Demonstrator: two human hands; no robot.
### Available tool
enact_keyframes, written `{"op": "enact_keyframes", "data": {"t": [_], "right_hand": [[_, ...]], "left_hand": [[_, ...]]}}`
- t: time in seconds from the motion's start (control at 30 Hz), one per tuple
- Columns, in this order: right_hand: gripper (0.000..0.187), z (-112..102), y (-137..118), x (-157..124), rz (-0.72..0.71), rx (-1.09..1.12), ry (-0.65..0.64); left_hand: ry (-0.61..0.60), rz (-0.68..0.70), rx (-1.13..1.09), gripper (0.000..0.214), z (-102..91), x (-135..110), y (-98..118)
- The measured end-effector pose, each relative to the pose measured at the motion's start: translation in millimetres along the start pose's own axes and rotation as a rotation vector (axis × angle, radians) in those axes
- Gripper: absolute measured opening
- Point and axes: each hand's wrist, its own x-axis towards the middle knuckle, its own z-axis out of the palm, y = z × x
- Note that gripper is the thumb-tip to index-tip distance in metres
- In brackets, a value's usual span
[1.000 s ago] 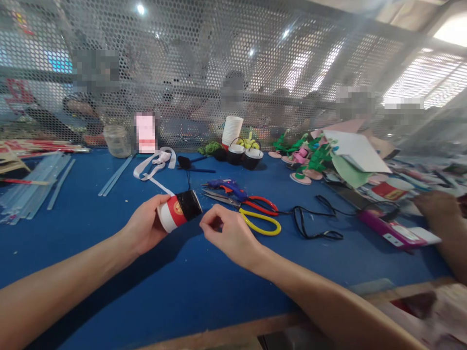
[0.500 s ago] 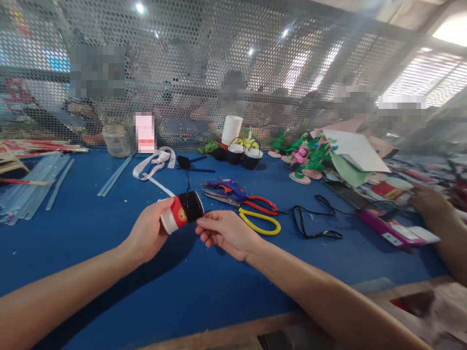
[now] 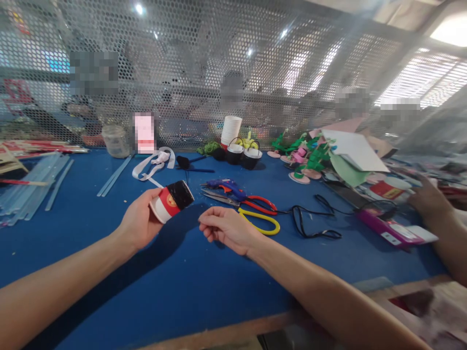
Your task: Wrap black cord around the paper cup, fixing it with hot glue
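My left hand (image 3: 140,218) is closed round a paper cup (image 3: 164,206), tilted over the table. The cup is red and white, and black yarn is wrapped round the end that faces right. A black strand seems to run from it toward a small black ball of yarn (image 3: 183,162). Apart from the cup, my right hand (image 3: 228,228) has thumb and forefinger pinched together; anything between them is too small to make out. Close beyond that hand lie scissors (image 3: 260,226) with red and yellow handles and a blue glue gun (image 3: 228,185).
Clear glue sticks (image 3: 36,184) lie at left, near white ribbon (image 3: 146,167) and a jar (image 3: 116,141). Stacked paper cups (image 3: 232,130) and two small black-and-white buckets (image 3: 251,158) stand behind. At right are a purple power strip (image 3: 388,228), a black cable (image 3: 301,218) and another person's hand (image 3: 432,199).
My left hand has moved the cup left and slightly down, away from my right hand. The right fingers no longer touch the cup's rim and stay pinched nearly in place.
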Motion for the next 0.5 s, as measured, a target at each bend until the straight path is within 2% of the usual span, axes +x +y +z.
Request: {"op": "enact_keyframes", "data": {"t": [0.33, 0.5], "right_hand": [[0.01, -3, -6, 1, -0.109, -0.164, 0.103], [0.008, -6, -6, 2, -0.098, -0.259, 0.092]], "left_hand": [[0.048, 0.081, -0.076, 0.018, -3.9, 9, 11], [0.123, 0.112, -0.154, 0.02, -2.4, 12, 13]]}}
